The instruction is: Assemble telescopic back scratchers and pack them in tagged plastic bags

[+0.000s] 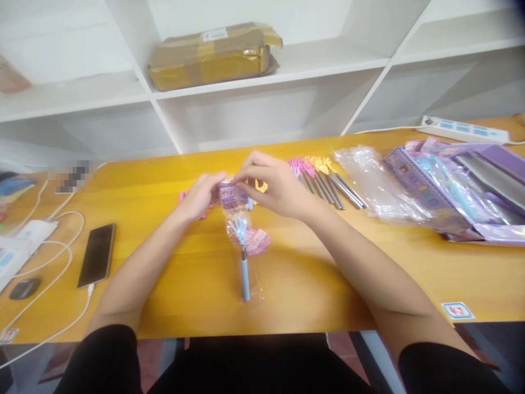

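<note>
A light blue back scratcher (245, 279) with a hand-shaped head lies inside a clear plastic bag (255, 273), its handle pointing toward me. A purple printed card (233, 197) is at the bag's far end. My left hand (202, 196) grips the card's left edge, fingers closed. Thumb and fingers of my right hand (273, 185) are bent together at the card's upper right, pinching the card's top. Beside the bag lies a small pile of pink cards (257, 242). Pink and yellow pieces behind my hands are partly hidden.
More back scratchers (328, 180) with pink and yellow heads lie right of my hands, near clear bags (381, 186) and a purple box (435, 191). A phone (97, 256), white cables and a power strip (24, 246) are left. A taped carton (213, 54) sits on the shelf.
</note>
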A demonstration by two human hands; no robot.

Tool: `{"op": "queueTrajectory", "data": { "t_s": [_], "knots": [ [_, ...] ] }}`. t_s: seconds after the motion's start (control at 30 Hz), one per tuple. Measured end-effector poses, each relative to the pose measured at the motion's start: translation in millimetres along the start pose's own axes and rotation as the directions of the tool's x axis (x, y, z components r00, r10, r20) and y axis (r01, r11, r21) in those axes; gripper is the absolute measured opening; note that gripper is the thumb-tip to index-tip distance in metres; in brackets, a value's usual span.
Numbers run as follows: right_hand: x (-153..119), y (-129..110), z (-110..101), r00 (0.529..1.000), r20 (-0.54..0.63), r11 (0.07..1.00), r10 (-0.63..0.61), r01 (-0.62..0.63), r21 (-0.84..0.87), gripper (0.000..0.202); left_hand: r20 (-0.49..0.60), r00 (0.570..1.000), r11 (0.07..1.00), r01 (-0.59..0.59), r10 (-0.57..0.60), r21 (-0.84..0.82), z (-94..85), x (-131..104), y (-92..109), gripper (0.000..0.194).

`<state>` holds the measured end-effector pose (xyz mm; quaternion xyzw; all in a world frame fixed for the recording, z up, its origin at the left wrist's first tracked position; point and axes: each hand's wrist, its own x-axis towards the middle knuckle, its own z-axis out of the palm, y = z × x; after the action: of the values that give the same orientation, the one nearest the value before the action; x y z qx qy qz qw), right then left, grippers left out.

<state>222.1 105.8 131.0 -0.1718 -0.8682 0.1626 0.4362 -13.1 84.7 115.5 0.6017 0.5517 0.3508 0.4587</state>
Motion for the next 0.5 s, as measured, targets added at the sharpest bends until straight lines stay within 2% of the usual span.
{"op": "queueTrajectory", "data": {
  "t_s": [0.13, 0.5],
  "knots": [
    [-0.5, -1.2, -1.0, 1.0, 0.014, 1.0, -0.004, 0.004, -0.012, 0.015, -0.003, 0.996, 0.994, 0.083, -0.084, -0.075, 1.8, -3.7, 8.0, 0.061],
    [-0.2, -7.1, -1.4, 0.994, 0.091, 0.998, 0.057, -0.054, -0.032, 0.017, -0.002, 0.997, 0.996, 0.076, -0.076, -0.049, -2.8, 3.1, 0.0, 0.058]
  ]
}}
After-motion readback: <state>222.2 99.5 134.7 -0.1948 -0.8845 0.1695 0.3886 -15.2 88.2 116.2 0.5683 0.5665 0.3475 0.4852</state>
